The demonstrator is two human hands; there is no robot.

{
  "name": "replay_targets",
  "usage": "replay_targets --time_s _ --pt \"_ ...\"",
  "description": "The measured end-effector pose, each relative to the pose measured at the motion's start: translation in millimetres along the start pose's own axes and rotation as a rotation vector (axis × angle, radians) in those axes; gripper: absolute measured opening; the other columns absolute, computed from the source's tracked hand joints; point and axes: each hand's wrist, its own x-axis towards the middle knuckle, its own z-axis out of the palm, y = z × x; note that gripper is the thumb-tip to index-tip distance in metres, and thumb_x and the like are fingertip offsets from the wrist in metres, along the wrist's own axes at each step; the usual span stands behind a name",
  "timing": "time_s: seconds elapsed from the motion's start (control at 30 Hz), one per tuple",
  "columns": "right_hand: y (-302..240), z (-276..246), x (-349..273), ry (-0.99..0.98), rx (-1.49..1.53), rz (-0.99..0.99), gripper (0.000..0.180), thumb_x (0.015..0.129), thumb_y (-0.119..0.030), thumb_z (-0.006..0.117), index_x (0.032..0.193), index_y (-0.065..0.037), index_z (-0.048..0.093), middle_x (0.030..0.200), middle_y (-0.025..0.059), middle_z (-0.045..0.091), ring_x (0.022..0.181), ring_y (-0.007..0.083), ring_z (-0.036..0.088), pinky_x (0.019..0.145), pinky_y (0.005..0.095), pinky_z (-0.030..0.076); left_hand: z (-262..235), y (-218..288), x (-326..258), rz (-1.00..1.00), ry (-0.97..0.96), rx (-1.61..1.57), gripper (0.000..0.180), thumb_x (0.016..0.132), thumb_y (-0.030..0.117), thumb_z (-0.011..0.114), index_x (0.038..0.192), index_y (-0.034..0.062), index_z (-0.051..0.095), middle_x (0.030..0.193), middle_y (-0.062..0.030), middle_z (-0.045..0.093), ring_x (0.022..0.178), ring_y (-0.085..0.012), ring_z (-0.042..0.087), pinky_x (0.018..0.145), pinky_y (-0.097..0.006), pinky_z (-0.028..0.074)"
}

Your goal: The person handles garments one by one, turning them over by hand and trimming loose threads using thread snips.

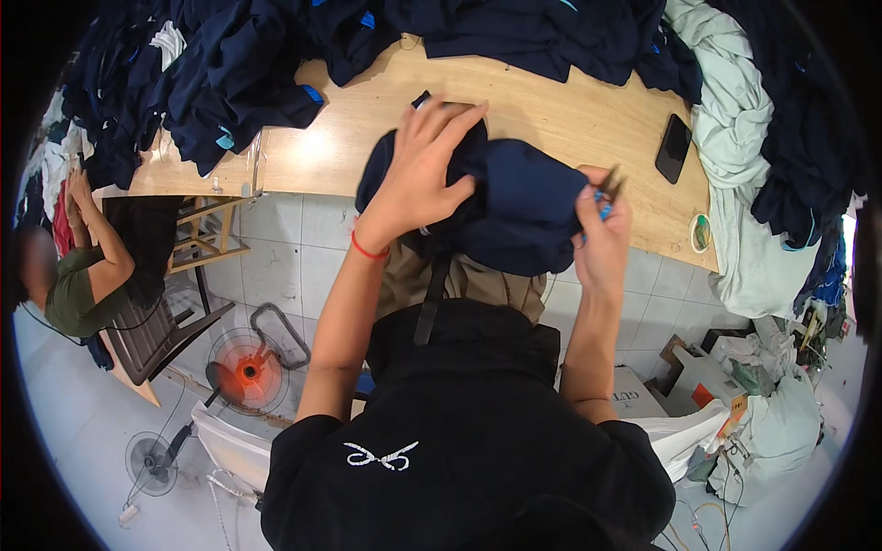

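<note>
Garment workshop; heaped navy garments (514, 37), wooden worktable (570, 106), blue-handled snips (604, 196)

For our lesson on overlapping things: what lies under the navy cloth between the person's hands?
Past the far edge of the navy cloth shows the wooden table; along the cloth's near edge, brown fabric. Whatever lies directly beneath is covered.

Dark printed letters (627, 397) on white box (646, 407); white emblem (380, 455) on black shirt (487, 432).

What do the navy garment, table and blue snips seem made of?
Navy garment: probably matte fabric, given its soft folds.
Table: likely wood or laminate; faint grain, slight sheen.
Snips: perhaps metal blades (thin, dark), plastic handles (bright blue); blurred, finish unclear.
</note>
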Motion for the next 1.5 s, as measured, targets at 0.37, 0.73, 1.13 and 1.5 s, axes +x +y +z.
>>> replay_targets --time_s 0.37,0.73,1.13,1.5 --pt "-14 4 2 0.199 -0.5 -0.291 0.018 0.093 -0.011 0.082 0.107 0.0 0.078 0.091 0.0018 0.075 0.084 0.0093 0.066 0.076 0.0255 0.05 7 29 -31 -0.695 -0.115 -1.212 0.02 0.086 -0.005 0.062 0.104 -0.0032 0.071 0.093 0.0024 0.065 0.087 -0.0043 0.056 0.079 -0.021 0.046" --pt "35 26 -4 0.02 -0.386 -0.147 0.024 0.089 -0.001 0.078 0.112 -0.001 0.075 0.098 0.006 0.075 0.09 0.012 0.066 0.084 0.028 0.054 5 26 -60 -0.54 -0.16 -1.182 0.043 0.075 0.035 0.075 0.083 -0.0041 0.06 0.111 -0.0148 0.062 0.106 -0.0257 0.055 0.101 -0.033 0.038" --pt "-5 21 -13 -0.1 0.144 0.123 0.011 0.1 -0.005 0.071 0.111 -0.001 0.069 0.089 -0.0027 0.066 0.08 0.004 0.058 0.071 0.0218 0.048 -2 50 -28 -0.173 -0.169 -0.167 0.047 0.08 0.001 0.07 0.126 0.0045 0.069 0.115 -0.0134 0.072 0.115 -0.0324 0.066 0.114 -0.045 0.042" --pt "-26 -4 -6 -0.056 0.264 0.269 0.021 0.092 0.0 0.071 0.113 0.004 0.072 0.09 0.0079 0.075 0.08 0.0152 0.073 0.075 0.0292 0.059 4 42 -43 -0.646 -0.244 -0.969 0.009 0.094 0.005 0.077 0.099 -0.0033 0.076 0.086 0.0044 0.07 0.081 -0.0028 0.058 0.071 -0.021 0.047"
